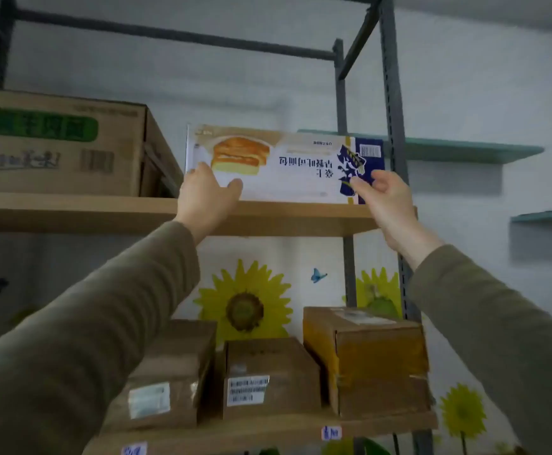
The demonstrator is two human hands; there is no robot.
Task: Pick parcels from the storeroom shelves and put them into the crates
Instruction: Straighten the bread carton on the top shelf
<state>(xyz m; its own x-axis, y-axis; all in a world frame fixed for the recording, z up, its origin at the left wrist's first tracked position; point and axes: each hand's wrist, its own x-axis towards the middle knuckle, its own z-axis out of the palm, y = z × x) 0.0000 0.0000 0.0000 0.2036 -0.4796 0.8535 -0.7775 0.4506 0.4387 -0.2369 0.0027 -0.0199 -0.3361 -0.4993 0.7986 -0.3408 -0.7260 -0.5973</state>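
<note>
A long white bread box (284, 165), printed upside down with a bun picture and a dark blue end, stands on the upper wooden shelf (103, 213). My left hand (207, 198) rests on its lower left corner, fingers spread against the front. My right hand (387, 205) touches its lower right blue end, thumb and fingers at the edge. Both arms reach upward in olive sleeves. No crate is in view.
A big brown carton with green print (58, 142) sits left of the bread box on the same shelf. The lower shelf (268, 428) carries three taped brown parcels (269, 376). Grey metal uprights (396, 126) frame the rack; teal wall shelves (465, 151) hang to the right.
</note>
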